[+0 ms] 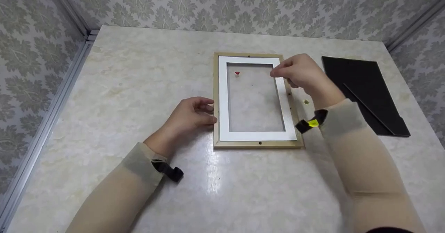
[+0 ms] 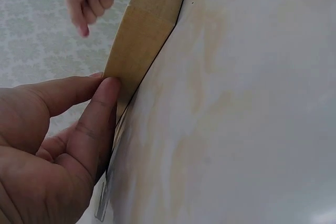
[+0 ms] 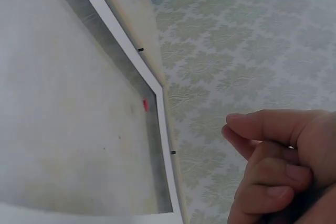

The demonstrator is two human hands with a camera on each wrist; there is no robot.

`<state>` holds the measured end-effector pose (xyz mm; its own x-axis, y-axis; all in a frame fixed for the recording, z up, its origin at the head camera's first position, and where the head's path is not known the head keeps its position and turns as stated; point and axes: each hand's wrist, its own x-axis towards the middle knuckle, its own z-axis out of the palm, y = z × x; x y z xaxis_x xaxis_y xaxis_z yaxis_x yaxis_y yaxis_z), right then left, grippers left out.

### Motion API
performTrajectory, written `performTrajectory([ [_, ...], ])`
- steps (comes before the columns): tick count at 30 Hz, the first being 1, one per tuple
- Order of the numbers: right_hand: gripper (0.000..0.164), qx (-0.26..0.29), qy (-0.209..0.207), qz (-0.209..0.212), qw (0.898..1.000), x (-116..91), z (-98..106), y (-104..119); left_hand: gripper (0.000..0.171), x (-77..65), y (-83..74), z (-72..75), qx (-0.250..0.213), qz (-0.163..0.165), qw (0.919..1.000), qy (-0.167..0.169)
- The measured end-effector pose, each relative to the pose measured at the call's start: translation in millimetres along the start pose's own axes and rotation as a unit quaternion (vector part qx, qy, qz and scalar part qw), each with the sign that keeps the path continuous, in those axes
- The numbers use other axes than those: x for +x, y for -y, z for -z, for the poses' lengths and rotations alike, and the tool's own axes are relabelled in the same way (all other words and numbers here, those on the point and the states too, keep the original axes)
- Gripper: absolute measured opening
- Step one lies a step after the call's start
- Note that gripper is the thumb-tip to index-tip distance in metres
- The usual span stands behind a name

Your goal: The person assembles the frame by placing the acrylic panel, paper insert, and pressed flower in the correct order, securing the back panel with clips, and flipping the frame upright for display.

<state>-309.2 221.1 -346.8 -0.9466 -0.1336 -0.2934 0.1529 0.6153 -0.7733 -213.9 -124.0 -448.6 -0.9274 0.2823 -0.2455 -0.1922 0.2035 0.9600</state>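
Note:
A wooden picture frame with a white mat lies on the table, the tabletop showing through its window. Inside the window, near the upper left, is a tiny red piece, perhaps a flower. My left hand touches the frame's left side with thumb and finger; in the left wrist view the thumb rests on the wooden side. Above the frame's upper right edge hovers my right hand, thumb and forefinger tips together, other fingers curled. Nothing shows between those tips in the right wrist view.
Black boards, one overlapping another, lie on the table to the right. A small yellow-green piece sits between the frame and my right wrist. Patterned walls stand at the back and sides of the pale table.

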Motion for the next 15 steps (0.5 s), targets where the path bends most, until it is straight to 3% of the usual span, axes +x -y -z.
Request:
performTrajectory([
  [9, 0.033, -0.011, -0.084, 0.031, 0.996, -63, 51, -51, 0.067, 1.8, 0.6, -5.0, -0.019, 0.015, 0.9997, 0.010],
  [12, 0.029, -0.025, -0.119, 0.038, 0.992, -69, 57, -71, 0.067, 2.2, 1.4, -2.1, -0.018, 0.015, 0.9996, 0.016],
  [15, 0.031, -0.059, -0.123, 0.048, 0.989, -59, 58, -87, 0.067, 1.2, 0.9, 3.4, -0.020, 0.012, 0.9996, 0.015],
])
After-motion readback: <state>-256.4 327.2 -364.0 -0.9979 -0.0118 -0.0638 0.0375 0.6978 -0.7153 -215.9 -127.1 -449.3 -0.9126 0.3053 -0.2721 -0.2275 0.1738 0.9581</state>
